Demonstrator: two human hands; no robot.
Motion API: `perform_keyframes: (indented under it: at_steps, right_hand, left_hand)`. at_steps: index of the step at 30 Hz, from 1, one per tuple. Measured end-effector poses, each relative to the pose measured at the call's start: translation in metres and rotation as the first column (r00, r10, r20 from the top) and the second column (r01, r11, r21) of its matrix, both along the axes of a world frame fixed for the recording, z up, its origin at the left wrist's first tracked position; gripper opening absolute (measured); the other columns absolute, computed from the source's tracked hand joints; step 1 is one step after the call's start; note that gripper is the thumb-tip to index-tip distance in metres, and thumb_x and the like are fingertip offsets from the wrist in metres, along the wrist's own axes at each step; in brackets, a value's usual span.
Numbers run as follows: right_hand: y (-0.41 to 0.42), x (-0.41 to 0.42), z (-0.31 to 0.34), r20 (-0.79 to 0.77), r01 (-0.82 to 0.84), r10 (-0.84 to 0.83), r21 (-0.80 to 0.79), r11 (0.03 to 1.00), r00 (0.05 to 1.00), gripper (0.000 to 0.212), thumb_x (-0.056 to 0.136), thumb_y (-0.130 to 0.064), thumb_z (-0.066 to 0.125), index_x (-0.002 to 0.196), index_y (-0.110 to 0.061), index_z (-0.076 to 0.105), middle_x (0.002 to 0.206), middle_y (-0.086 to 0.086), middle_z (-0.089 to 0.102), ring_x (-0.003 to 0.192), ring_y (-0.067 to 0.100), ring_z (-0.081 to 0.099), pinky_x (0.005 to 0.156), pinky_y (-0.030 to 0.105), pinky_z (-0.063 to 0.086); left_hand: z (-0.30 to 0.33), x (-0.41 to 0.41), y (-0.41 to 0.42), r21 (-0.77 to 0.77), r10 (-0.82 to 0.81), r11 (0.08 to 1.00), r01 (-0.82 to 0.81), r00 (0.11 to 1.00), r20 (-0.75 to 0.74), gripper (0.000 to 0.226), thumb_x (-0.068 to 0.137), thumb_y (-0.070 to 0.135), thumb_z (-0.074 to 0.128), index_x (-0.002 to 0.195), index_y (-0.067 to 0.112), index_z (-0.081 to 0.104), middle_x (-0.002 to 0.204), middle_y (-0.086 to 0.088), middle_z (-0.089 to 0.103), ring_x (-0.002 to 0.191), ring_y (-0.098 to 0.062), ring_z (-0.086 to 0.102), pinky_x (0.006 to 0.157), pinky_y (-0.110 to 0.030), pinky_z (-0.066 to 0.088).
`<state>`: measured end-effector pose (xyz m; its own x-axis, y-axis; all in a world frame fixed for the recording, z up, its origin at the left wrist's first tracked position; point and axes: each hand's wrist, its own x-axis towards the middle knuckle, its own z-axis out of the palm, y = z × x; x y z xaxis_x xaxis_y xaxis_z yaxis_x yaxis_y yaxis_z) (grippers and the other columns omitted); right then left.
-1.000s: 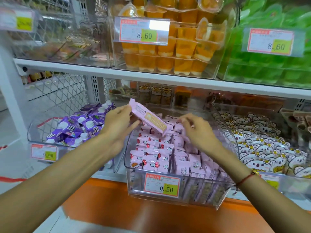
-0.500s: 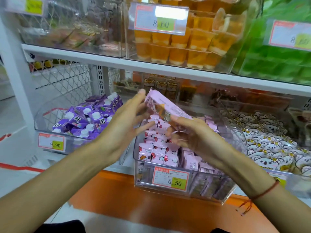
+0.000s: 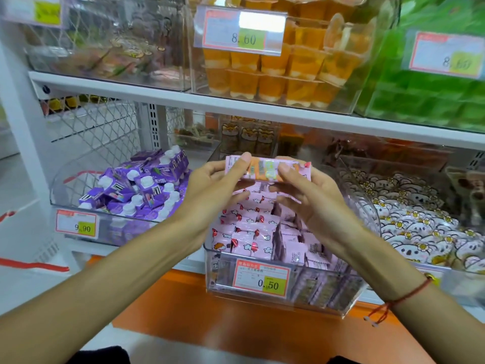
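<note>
Since prev. frame: turned the pink pack (image 3: pixel 265 169) from slanted to level, label side toward the camera, w/ right grip (image 3: pixel 311 197) shifted from under its middle to its right end. Now held above the clear bin (image 3: pixel 210 269) of similar pink packs, a bit below the upper shelf (image 3: pixel 236 106). Left grip (image 3: pixel 210 185) pinching the left end, thumb on front; right grip pinching the right end. Both closed on it.

Risks: could slip if either pinch eases (wrap looks glossy, prob. slick) and drop in w/ the rest. Could also nudge the bin, which seems to overhang the shelf front.

Room: open toward the body, some upward. Tighter at the back, w/ purple cartons (image 3: pixel 136 185) near on the left & koala packs (image 3: pixel 409 227) on the right.
</note>
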<state>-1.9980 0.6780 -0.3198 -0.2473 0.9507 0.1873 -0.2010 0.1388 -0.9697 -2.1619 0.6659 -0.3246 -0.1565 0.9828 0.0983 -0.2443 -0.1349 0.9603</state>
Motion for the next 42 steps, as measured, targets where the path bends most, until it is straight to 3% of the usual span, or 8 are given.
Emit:
perform_keyframes:
  at_steps: [4,9,14,20,25,29,35,42]
  right_hand:
    - [0.010,0.010,-0.004,-0.084,0.235,-0.234,0.000,0.972,0.969,0.030,0.085,-0.018,0.067,0.113,-0.008,0.063,0.100,0.007,0.073,0.086,0.012,0.071,0.069,0.013,0.052]
    - [0.028,0.033,-0.016,-0.070,0.495,-0.507,-0.137,0.858,0.859,0.044,0.088,-0.013,0.065,0.125,0.002,0.047,0.118,0.018,0.063,0.101,0.025,0.067,0.084,0.025,0.056]
    - [0.036,0.045,-0.023,0.164,0.551,-0.540,-0.035,0.833,0.826,0.049,0.085,-0.022,0.069,0.124,-0.001,0.046,0.121,0.017,0.059,0.109,0.029,0.061,0.098,0.044,0.048]
    - [0.050,0.038,-0.025,0.351,0.504,-0.490,0.056,0.862,0.798,0.030,0.089,-0.012,0.062,0.115,-0.009,0.048,0.115,0.014,0.060,0.106,0.027,0.060,0.096,0.042,0.047]
    - [0.061,0.030,-0.019,0.570,0.321,-0.439,0.301,0.898,0.695,0.027,0.084,-0.006,0.067,0.110,-0.005,0.061,0.086,0.006,0.064,0.061,0.007,0.051,0.063,0.024,0.044]
    - [0.071,0.018,-0.013,0.705,0.159,-0.418,0.404,0.901,0.574,0.040,0.077,-0.013,0.077,0.113,-0.013,0.059,0.098,0.000,0.063,0.077,0.016,0.063,0.075,0.028,0.053]
    - [0.078,0.007,-0.032,0.809,-0.048,-0.376,0.443,0.895,0.452,0.010,0.085,-0.023,0.069,0.091,-0.015,0.072,0.098,0.004,0.073,0.078,0.015,0.065,0.069,0.019,0.045]
    - [0.082,0.009,-0.034,0.943,-0.294,-0.122,0.217,0.931,0.310,0.031,0.099,-0.017,0.044,0.124,-0.010,0.061,0.134,0.007,0.055,0.121,0.023,0.050,0.106,0.039,0.037]
  left_hand:
    - [0.003,0.007,0.021,0.142,0.037,0.990,0.021,0.919,-0.392,0.044,0.087,0.023,0.066,0.125,0.016,0.046,0.114,0.010,0.059,0.100,-0.003,0.059,0.073,-0.009,0.049]
    - [-0.004,0.014,0.059,0.203,0.101,0.957,0.208,0.418,-0.903,0.039,0.089,0.011,0.060,0.126,0.020,0.052,0.131,-0.001,0.054,0.119,-0.017,0.050,0.101,-0.036,0.042]
    - [-0.012,0.027,0.082,-0.010,0.019,0.955,0.297,-0.095,-0.995,0.033,0.097,0.024,0.041,0.127,0.021,0.055,0.134,-0.010,0.054,0.121,-0.030,0.049,0.097,-0.044,0.044]
    - [-0.015,0.010,0.076,-0.026,0.047,0.929,0.369,-0.187,-0.981,0.032,0.097,0.031,0.038,0.123,0.031,0.057,0.123,-0.001,0.061,0.119,-0.024,0.049,0.092,-0.037,0.041]
    - [-0.011,0.003,0.067,-0.059,0.016,0.921,0.385,-0.189,-0.982,0.035,0.099,0.032,0.037,0.131,0.036,0.051,0.128,0.000,0.057,0.119,-0.024,0.050,0.092,-0.040,0.045]
    - [-0.010,-0.005,0.054,0.114,0.158,0.929,0.352,-0.101,-0.982,0.036,0.097,0.025,0.042,0.132,0.032,0.050,0.133,0.006,0.053,0.119,-0.019,0.046,0.082,-0.031,0.037]
    - [-0.035,-0.036,0.008,0.539,0.465,0.838,0.083,0.408,-0.786,0.041,0.088,0.013,0.060,0.125,0.029,0.053,0.127,0.015,0.050,0.114,-0.008,0.047,0.091,-0.026,0.038]
    - [-0.056,-0.042,-0.005,0.213,0.206,0.973,-0.087,0.740,-0.640,0.026,0.091,0.034,0.054,0.117,0.038,0.054,0.107,0.019,0.060,0.103,-0.003,0.057,0.081,-0.029,0.048]
